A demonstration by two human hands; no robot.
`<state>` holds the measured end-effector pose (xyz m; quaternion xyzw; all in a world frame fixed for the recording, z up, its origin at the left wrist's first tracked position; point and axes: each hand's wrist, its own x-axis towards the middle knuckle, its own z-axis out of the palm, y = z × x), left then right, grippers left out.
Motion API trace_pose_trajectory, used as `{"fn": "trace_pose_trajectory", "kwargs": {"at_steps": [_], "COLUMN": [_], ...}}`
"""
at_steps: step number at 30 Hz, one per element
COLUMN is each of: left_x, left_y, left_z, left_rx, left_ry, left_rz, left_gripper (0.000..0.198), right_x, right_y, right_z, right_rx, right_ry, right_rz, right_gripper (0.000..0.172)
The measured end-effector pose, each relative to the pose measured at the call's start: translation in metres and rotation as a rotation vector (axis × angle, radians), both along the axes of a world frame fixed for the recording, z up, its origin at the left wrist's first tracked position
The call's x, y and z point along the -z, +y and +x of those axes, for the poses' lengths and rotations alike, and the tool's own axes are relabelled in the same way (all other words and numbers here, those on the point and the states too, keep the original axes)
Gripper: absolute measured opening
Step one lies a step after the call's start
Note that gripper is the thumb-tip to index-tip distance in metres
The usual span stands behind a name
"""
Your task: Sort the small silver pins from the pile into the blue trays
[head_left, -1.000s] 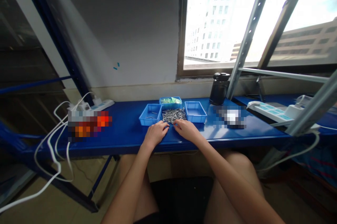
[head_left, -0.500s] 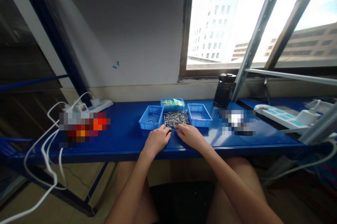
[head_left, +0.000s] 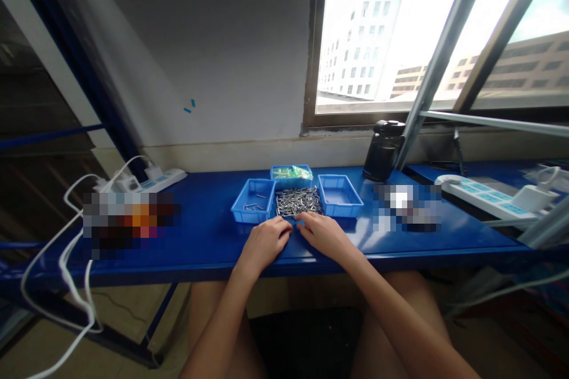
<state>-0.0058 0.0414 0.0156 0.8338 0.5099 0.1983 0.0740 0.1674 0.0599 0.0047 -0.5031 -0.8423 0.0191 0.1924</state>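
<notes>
1. Nearest us, at the lower centre of the frame, our left hand (head_left: 265,241) rests on the tabletop (head_left: 200,236), fingers bent and pointing up the frame. We cannot tell whether its grip is closed on anything, as the back of the hand hides the palm.
2. Our right hand (head_left: 323,233) lies just beside it, angled toward the upper left. Its fingertips meet the near edge of the metal pieces in our view, so we judge this hand the nearer; whether its grip pinches a piece, we cannot tell.
3. Directly above both hands in the frame lies the pile of slim metal pieces (head_left: 299,201). The pieces point every way, so we find no shared long axis; the pile as a whole runs wider from left to right.
4. Flanking the pile, we see the left blue bin (head_left: 249,216) with a few loose pieces inside, and the right blue bin (head_left: 342,210), both just beside it.
5. Beyond the pile, at the centre of the frame, the rear blue bin (head_left: 288,184) holds a green packet (head_left: 293,173).
6. Farther off, right of centre, we see a black bottle (head_left: 382,153) standing upright.
</notes>
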Motion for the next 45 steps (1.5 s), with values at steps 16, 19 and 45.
{"fn": "trace_pose_trajectory", "kwargs": {"at_steps": [16, 19, 45], "left_x": [0.004, 0.003, 0.008], "left_y": [0.003, 0.003, 0.008], "left_z": [-0.006, -0.006, -0.007], "left_rx": [0.086, 0.077, 0.038], "left_ry": [-0.266, -0.327, -0.394], "left_rz": [-0.039, -0.073, 0.005], "left_gripper": [0.022, 0.023, 0.027], "right_x": [0.002, 0.002, 0.004], "right_y": [0.001, 0.001, 0.002], "right_z": [0.003, 0.003, 0.003], "right_rx": [-0.118, -0.117, -0.079], "right_ry": [0.007, 0.007, 0.056], "right_rz": [-0.004, -0.007, 0.029], "right_gripper": [0.022, 0.021, 0.028]}}
